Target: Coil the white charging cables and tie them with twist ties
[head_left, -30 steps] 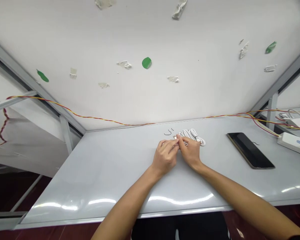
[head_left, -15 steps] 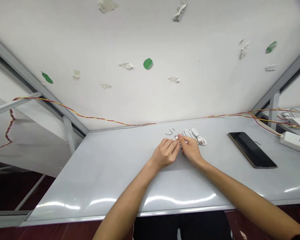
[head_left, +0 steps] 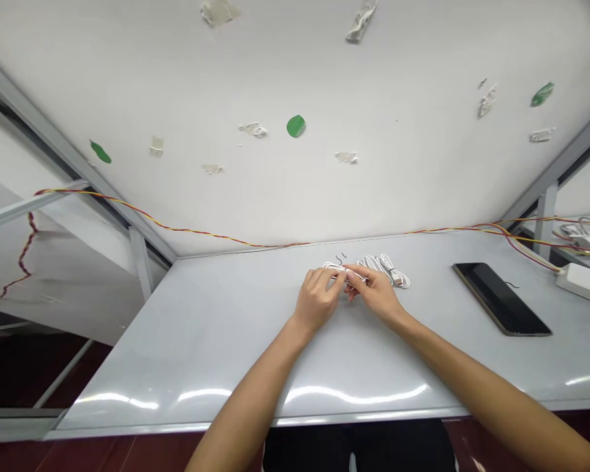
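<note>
Head view looks down on 2 bare forearms reaching onto a pale grey table [head_left: 177, 347], with the hands close together near its far edge. The left hand [head_left: 317, 301] is curled narrow, its fingers bent over a flattened loop of white cable [head_left: 347, 275] and its thumb tucked against that loop. The right hand [head_left: 376, 295] comes in from the other side with its fingers [head_left: 358, 278] stretched out and nearly together, pinching the same loop from the right, so the 2 hands meet around it. The exact finger contact is too small to make out.

The rest of the white cable lies on the table just right of the hands, in several long, narrow coils. Its metal-tipped connector [head_left: 398, 280] sits at the right end of the coils. Tiny dark wire scraps [head_left: 341, 257] lie just beyond the held loop.

Well to the right lies a black tablet [head_left: 499, 298], angled on the tabletop, and past it a white power strip [head_left: 583, 284] sits at the table's edge. A twisted red-and-yellow wire [head_left: 226, 240] runs along the wall behind the table, and the wall bears green patches [head_left: 295, 126] and scraps of old tape [head_left: 347, 157].
</note>
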{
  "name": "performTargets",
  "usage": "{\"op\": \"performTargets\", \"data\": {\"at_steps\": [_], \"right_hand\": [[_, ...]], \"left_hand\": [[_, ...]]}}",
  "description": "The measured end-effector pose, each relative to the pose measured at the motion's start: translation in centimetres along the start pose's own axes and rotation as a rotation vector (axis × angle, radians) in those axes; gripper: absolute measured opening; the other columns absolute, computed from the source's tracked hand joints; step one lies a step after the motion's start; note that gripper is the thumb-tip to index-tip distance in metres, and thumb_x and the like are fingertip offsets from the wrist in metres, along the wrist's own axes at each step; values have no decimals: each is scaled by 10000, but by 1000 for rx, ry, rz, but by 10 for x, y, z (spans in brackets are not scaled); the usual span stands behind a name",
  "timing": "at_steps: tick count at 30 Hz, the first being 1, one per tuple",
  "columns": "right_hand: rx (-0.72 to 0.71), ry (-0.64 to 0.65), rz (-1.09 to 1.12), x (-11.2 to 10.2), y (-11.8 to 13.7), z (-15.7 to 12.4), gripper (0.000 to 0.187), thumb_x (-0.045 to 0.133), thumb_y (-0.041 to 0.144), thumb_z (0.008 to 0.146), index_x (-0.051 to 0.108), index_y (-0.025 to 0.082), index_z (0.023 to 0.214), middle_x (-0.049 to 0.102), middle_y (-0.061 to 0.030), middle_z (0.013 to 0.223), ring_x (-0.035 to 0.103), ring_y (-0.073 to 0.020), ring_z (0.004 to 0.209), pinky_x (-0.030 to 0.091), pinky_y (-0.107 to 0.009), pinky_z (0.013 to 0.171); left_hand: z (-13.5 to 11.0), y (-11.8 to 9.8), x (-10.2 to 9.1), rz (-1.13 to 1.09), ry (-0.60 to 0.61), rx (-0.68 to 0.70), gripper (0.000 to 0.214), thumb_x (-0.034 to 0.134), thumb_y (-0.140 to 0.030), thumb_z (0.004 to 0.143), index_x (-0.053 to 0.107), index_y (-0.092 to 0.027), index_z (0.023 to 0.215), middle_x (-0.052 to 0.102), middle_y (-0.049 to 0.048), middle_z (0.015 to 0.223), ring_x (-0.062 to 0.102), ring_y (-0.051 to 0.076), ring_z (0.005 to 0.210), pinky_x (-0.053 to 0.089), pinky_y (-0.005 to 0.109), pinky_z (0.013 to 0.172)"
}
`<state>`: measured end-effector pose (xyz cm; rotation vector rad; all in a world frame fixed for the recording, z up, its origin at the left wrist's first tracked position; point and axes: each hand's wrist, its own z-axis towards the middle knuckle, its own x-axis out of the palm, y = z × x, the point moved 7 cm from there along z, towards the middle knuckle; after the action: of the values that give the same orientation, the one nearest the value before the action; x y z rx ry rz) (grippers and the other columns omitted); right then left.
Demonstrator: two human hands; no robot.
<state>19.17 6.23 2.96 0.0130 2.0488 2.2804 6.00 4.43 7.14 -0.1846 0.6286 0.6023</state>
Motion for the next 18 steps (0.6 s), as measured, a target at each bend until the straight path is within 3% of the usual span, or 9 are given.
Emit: {"op": "performTargets", "data": {"at_steps": [4, 10, 14, 18], "right_hand": [[-45, -20, -56, 0, -2, -1, 455, 630, 557, 835, 729, 195, 1091, 726, -86, 909, 662, -193, 607, 584, -356, 570], [-62, 15, -76, 3, -4, -3, 438, 602, 545, 865, 718, 210, 1123, 720, -92, 986, 689, -202, 655, 615, -390, 650], [-91, 63, -113, 6, -2, -4, 452, 569, 520, 894, 689, 195, 1185, 686, -110, 1070, 712, -214, 731, 628, -394, 679], [-168, 83, -229, 9, 2, -7, 395, 516, 456, 934, 682, 218, 1202, 668, -106, 1076, 709, -210, 758, 623, -375, 658]], "left_hand": [[0, 1, 2, -60, 17, -52, 197, 514, -117, 948, 654, -182, 1071, 705, 74, 948, 640, 185, 862, 511, 314, 771], [-4, 16, 6, -344, 27, -236, 196, 525, -142, 956, 705, -212, 986, 709, 38, 903, 647, 144, 837, 547, 272, 767], [-5, 18, 9, -228, 117, -254, 198, 511, -154, 953, 703, -199, 941, 702, 41, 884, 640, 158, 826, 539, 286, 756], [-3, 11, 12, 35, 291, -131, 202, 470, -128, 943, 668, -166, 936, 680, 72, 884, 623, 187, 833, 483, 267, 649]]}}
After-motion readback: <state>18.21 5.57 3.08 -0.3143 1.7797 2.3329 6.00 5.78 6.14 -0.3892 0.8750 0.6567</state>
